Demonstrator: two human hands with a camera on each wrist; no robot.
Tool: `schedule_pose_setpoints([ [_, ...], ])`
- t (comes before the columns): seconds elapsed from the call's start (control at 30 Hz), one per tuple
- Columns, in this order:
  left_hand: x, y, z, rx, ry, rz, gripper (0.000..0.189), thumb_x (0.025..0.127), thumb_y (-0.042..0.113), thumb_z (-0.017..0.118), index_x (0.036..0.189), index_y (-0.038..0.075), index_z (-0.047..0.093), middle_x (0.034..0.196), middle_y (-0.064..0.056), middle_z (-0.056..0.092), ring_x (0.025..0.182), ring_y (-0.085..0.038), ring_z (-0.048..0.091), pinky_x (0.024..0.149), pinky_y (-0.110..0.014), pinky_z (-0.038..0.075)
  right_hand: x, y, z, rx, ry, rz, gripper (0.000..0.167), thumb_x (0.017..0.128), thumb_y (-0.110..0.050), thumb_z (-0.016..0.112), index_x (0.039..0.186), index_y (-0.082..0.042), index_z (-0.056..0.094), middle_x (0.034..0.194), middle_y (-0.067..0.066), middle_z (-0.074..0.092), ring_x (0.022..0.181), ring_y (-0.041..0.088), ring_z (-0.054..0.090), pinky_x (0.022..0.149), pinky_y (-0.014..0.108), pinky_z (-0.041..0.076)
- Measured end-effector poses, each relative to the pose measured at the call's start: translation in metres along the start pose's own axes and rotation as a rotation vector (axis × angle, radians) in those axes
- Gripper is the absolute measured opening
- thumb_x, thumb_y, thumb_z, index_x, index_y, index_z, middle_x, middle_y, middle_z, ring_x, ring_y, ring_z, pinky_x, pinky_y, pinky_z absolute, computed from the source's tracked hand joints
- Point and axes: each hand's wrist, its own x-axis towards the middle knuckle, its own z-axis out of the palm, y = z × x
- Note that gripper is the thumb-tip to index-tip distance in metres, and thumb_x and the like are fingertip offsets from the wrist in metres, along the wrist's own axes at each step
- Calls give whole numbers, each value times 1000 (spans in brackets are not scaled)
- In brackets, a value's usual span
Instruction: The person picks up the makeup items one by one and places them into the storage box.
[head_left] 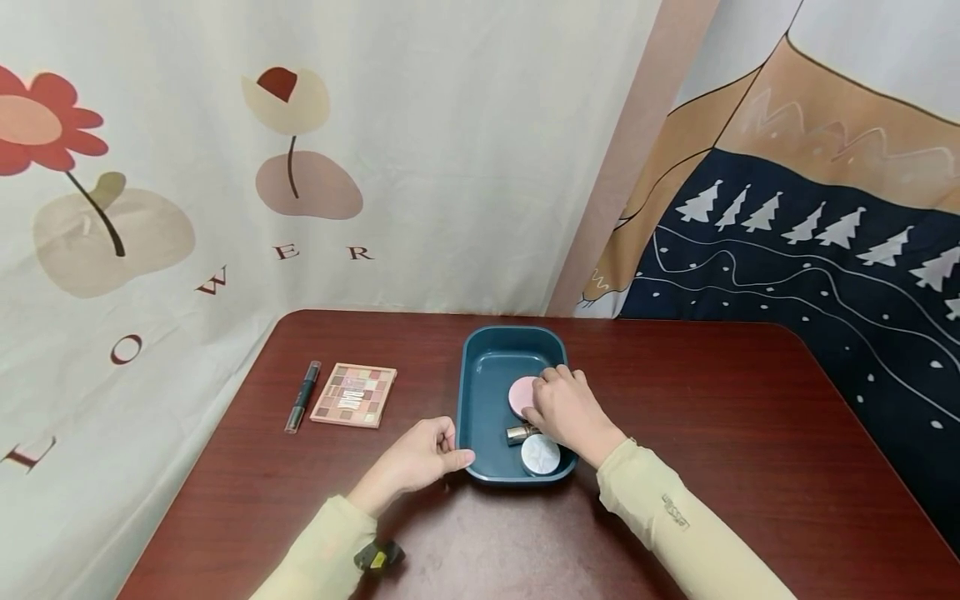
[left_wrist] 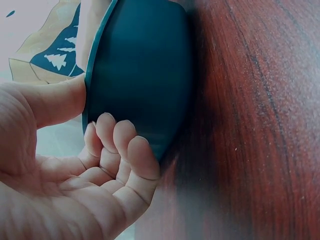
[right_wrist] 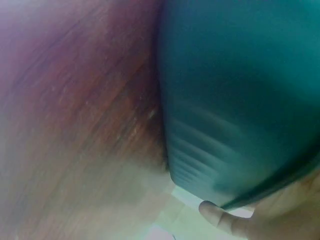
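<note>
My left hand [head_left: 423, 454] grips the near left side of a teal tray [head_left: 467, 375]. In the left wrist view the thumb [left_wrist: 60, 102] lies on the rim, with the curled fingers [left_wrist: 142, 155] against the outer wall. My right hand [head_left: 566, 408] reaches over the tray's right rim and pinches a flat, round pink disc [head_left: 520, 397] at its right edge, thumb below and fingers above. Under that hand lies a small dark-and-gold lipstick tube [head_left: 517, 434], partly hidden. A round compact with a white marbled lid [head_left: 541, 455] rests in the tray's near right corner.
To the tray's left on the dark red table [head_left: 712, 400] lie an eyeshadow palette [head_left: 354, 396] and, beyond it, a dark slim pen [head_left: 302, 397] with clear ends. Printed curtains [head_left: 450, 167] hang behind the table's back edge.
</note>
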Motion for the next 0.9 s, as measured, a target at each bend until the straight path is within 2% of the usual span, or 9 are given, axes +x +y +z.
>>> schedule_pose_setpoints([
  [0.13, 0, 0, 0, 3, 3, -2, 33, 91, 14, 77, 74, 7, 50, 58, 5, 46, 53, -10, 44, 52, -25, 36, -7, 3, -3, 39, 83, -46, 21, 91, -25, 77, 85, -6, 70, 104, 14, 69, 96, 29, 59, 79, 44, 47],
  [0.33, -1, 1, 1, -6, 6, -9, 33, 91, 14, 78, 75, 7, 50, 58, 4, 46, 53, -11, 45, 52, -26, 37, -16, 8, -6, 103, 149, -96, 19, 89, -18, 79, 96, -2, 72, 114, 16, 68, 105, 32, 60, 88, 47, 52],
  [0.6, -1, 2, 0, -2, 5, -10, 33, 92, 14, 77, 75, 8, 50, 58, 4, 46, 52, -10, 45, 52, -26, 38, -30, 16, -10, 156, 201, -104, 28, 90, -16, 78, 112, 1, 73, 128, 20, 64, 120, 34, 59, 100, 48, 53],
  [0.73, -2, 3, -1, -2, 4, -7, 33, 91, 14, 78, 75, 8, 50, 58, 4, 46, 52, -10, 45, 52, -26, 38, -35, 20, -10, 197, 230, -89, 33, 90, -15, 78, 117, 2, 70, 131, 22, 61, 122, 34, 58, 101, 47, 54],
  [0.9, -3, 5, -1, -8, -2, -12, 33, 91, 15, 78, 75, 7, 50, 58, 4, 46, 51, -10, 45, 52, -27, 38, -42, 23, -12, 227, 220, -56, 46, 91, -17, 78, 129, 4, 63, 132, 21, 60, 122, 33, 58, 99, 46, 55],
])
